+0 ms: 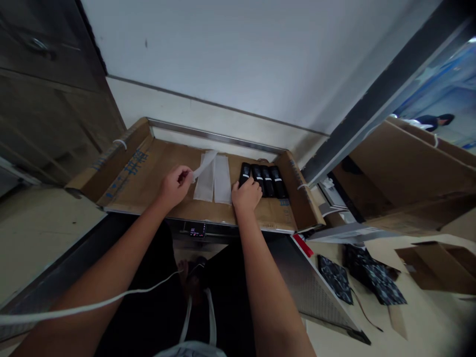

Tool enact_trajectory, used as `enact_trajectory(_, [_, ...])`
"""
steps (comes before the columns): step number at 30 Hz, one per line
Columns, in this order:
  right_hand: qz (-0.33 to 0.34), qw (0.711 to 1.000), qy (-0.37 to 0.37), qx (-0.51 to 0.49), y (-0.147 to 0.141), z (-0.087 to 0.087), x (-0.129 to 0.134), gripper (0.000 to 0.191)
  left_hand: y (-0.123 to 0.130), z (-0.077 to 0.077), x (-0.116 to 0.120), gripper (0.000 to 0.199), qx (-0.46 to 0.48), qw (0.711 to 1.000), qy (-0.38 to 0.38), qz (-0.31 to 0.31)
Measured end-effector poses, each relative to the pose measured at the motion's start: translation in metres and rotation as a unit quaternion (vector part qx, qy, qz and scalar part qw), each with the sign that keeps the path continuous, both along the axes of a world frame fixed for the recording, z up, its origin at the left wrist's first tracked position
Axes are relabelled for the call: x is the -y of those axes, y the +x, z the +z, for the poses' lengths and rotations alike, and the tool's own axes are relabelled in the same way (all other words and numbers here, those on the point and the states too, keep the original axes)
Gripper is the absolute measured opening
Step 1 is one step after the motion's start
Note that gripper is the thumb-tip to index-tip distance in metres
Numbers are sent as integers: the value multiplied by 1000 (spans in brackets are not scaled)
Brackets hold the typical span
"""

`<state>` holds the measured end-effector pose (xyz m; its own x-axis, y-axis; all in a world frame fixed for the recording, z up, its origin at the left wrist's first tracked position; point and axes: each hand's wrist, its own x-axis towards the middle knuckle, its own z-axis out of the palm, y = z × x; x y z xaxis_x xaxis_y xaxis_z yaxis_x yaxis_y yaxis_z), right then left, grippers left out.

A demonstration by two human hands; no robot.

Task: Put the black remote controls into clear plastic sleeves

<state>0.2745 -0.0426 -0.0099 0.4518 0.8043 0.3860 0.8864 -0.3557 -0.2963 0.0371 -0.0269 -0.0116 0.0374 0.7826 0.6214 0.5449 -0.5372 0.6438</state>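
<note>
A translucent white sleeve (205,164) is pinched at its lower end in my left hand (176,187), raised at a slant over other sleeves. Two flat piles of white sleeves (222,181) lie side by side on the cardboard-lined tray (159,163). My right hand (247,195) rests with its fingers on the leftmost black item (245,171), covering its lower part. Several more black items (267,181) with small white labels stand in a row to its right.
Folded cardboard walls (301,191) edge the tray at both ends. A large cardboard box (412,173) is at the right, with dark patterned bags (375,275) on the floor below. A white cable (111,299) crosses my left arm. Another person (433,121) appears far right.
</note>
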Motion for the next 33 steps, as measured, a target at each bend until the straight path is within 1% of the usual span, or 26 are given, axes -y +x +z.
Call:
enact_trajectory(2, [-5,1000,-7,-2,0,0,-1,39,-2,-4,-6,11,50,998,-22,31])
enact_trajectory(4, [-9,1000,-10,-15,-1,0,-2,41,-4,-7,-11,12,78,995,-42,46])
enact_trajectory(10, [-6,997,4,-77,1,5,2,46,-5,-9,-13,16,110,991,-53,49])
enact_trajectory(13, [12,994,4,-107,4,6,4,41,-5,-9,-13,17,128,989,-47,52])
enact_trajectory(15, [14,990,8,-144,8,6,5,38,-6,-9,-12,15,135,988,-43,54])
enact_trajectory(17, [1,982,25,-189,13,5,5,38,-6,-7,-11,15,139,988,-39,59])
enact_trajectory(19, [-7,970,61,-235,18,2,5,39,-7,-5,-10,14,149,986,-37,68])
enact_trajectory(21, [-3,948,108,-300,22,-2,5,39,-6,-3,-9,12,160,983,-37,77])
enact_trajectory(23, [12,914,146,-377,26,-7,4,40,-6,-2,-8,11,166,982,-36,83])
enact_trajectory(26, [38,864,184,-467,28,-12,3,42,-6,0,-8,10,166,982,-34,88])
enact_trajectory(28, [71,834,205,-508,27,-11,4,42,-6,0,-9,10,166,982,-34,89])
enact_trajectory(30, [118,802,212,-545,26,-7,6,40,-6,0,-9,9,167,982,-34,87])
enact_trajectory(33, [167,763,187,-596,23,2,15,41,-6,-1,-8,10,159,983,-35,82])
